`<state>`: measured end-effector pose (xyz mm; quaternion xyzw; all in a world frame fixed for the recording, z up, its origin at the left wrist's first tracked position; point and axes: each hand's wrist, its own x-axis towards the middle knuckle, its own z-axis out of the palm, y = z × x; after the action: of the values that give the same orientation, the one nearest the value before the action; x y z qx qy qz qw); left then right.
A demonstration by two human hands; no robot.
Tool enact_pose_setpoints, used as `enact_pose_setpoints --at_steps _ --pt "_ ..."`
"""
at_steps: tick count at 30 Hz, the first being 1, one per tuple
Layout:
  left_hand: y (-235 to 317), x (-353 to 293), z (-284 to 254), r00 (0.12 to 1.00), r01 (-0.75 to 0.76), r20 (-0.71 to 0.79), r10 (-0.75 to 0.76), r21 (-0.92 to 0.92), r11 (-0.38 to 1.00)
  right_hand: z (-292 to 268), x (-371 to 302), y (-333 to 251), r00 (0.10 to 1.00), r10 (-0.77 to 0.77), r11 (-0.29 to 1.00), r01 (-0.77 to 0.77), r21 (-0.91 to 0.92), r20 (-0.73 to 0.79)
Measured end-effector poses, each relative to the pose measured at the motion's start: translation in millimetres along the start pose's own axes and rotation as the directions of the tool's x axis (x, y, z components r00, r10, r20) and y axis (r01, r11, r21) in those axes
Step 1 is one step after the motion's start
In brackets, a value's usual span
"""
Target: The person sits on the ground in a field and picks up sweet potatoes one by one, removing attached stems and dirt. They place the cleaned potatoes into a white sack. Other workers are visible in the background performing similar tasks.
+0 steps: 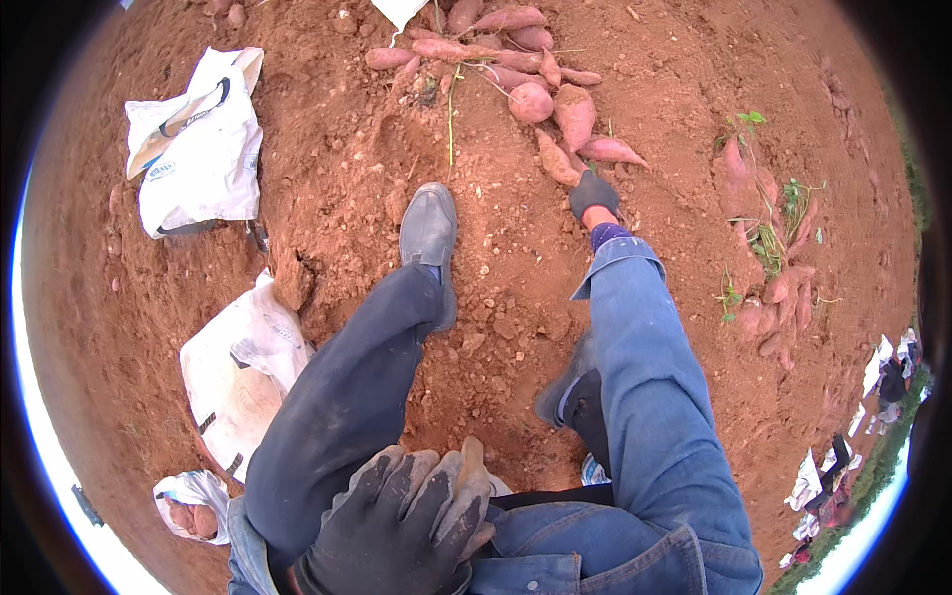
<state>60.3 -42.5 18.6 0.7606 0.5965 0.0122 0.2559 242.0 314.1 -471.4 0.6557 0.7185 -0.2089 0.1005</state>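
Observation:
My right hand (594,194), in a dark glove, reaches out at the near edge of a heap of sweet potatoes (529,103). Its fingers are closed at the lower end of a long, tan-pink sweet potato (556,159); the fingertips are partly hidden. Close to my lap is my left hand (397,521), in a dirty black-and-grey glove, its fingers bent together. A tan, handle-like piece (473,457) sticks up beside those fingers, but what it is cannot be made out. Thin green vines lie among the heaped roots.
On the left lie a white sack (208,149), another white sack (236,362) beside my leg, and a white bag holding sweet potatoes (193,519). More sweet potatoes with leafy vines (783,288) lie to the right. My shoes (428,226) stand on loose reddish soil (496,367).

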Motion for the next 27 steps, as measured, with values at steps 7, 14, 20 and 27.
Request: enact_pose_setpoints --at_steps 7,14,20,27 --pt "9.9 -14.7 5.7 0.995 -0.042 -0.088 0.045 0.033 0.999 -67.8 -86.1 32.0 0.968 -0.017 0.722 -0.161 0.673 0.25" --pt "20.2 -21.5 13.2 0.961 -0.101 -0.252 0.114 0.061 0.993 -247.3 -195.3 0.6 0.989 -0.095 0.454 -0.059 0.889 0.114" --pt "22.7 48.4 11.6 0.959 -0.059 -0.257 -0.116 -0.586 0.808 -324.3 -293.0 -20.3 0.966 -0.235 0.019 0.116 0.993 -0.109" --pt "-30.1 181.3 -2.0 0.989 -0.082 -0.068 -0.135 -0.992 -0.1 -305.2 -322.2 -66.1 0.74 -0.161 0.645 0.58 0.498 -0.654"
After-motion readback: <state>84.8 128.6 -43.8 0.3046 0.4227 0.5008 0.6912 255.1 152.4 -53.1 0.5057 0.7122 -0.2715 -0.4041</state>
